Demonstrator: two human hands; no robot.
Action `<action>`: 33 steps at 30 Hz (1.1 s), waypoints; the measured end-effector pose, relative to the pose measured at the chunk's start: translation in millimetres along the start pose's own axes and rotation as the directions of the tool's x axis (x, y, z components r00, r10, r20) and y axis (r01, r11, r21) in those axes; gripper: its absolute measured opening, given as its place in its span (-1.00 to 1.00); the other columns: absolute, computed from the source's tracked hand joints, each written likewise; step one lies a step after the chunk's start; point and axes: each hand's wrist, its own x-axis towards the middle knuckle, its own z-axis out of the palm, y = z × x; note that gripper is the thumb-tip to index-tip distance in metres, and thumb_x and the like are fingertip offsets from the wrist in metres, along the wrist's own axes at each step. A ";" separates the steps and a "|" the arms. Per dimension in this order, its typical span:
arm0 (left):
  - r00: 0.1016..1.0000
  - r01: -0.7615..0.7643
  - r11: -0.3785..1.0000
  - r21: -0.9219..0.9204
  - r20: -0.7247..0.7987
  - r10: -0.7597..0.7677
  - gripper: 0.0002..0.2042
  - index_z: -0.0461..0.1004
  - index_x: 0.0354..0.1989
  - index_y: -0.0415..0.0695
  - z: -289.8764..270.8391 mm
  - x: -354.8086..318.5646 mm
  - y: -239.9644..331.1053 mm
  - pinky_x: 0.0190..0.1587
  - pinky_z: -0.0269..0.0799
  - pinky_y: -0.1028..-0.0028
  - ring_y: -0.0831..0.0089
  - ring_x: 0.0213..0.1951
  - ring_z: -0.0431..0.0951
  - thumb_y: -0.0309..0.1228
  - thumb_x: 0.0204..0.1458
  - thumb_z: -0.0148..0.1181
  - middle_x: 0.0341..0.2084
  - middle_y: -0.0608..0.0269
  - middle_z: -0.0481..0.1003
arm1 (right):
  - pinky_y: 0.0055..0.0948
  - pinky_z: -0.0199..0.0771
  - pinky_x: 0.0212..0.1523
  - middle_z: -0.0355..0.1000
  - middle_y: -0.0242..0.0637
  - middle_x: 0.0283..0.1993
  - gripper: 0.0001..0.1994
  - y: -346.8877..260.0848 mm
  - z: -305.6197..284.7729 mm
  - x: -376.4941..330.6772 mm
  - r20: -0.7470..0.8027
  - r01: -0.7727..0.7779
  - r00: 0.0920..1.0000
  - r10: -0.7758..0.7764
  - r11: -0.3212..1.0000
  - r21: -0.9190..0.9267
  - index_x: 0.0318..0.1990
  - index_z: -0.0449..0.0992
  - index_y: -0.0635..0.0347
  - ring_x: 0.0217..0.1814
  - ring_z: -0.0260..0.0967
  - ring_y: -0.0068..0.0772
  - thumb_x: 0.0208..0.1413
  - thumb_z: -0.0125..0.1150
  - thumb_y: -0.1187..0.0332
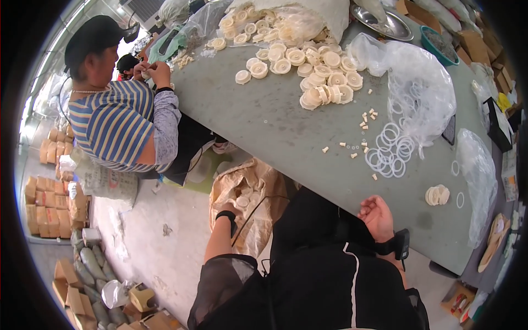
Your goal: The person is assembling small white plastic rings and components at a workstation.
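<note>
My left hand [233, 208] reaches down into the mouth of a tan woven sack [223, 184] beside my legs, close to several pale round plastic parts [250, 197] inside. Its fingers are too hidden to read. At the table's near edge rests my right hand [377, 218], palm turned up and fingers curled in, with nothing visible in them. Farther in on the table [231, 110] lie clear rings [393, 151] and small cream plugs [366, 120]. A short stack of cream round parts [437, 194] stands to the right of that hand.
A heap of cream round parts [324, 71] spreads from a white sack [319, 16] at the back. A clear bag of rings [421, 88] lies at right. A co-worker in a striped shirt [115, 118] sits at left. Cartons [49, 220] are stacked far left.
</note>
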 end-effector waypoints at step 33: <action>0.882 -0.152 -0.590 -0.793 -0.378 0.282 -0.69 0.25 -0.09 -0.18 -22.5 21.9 188.7 -0.05 0.22 0.40 0.44 -0.08 0.32 -0.34 -0.01 -0.04 -0.18 0.26 0.35 | -0.23 0.34 -0.22 0.37 -0.21 -0.30 -0.76 -4.1 -21.5 2.6 0.109 -0.048 0.994 0.033 0.989 0.138 -0.19 0.32 0.16 -0.34 0.32 -0.32 0.11 -0.19 0.25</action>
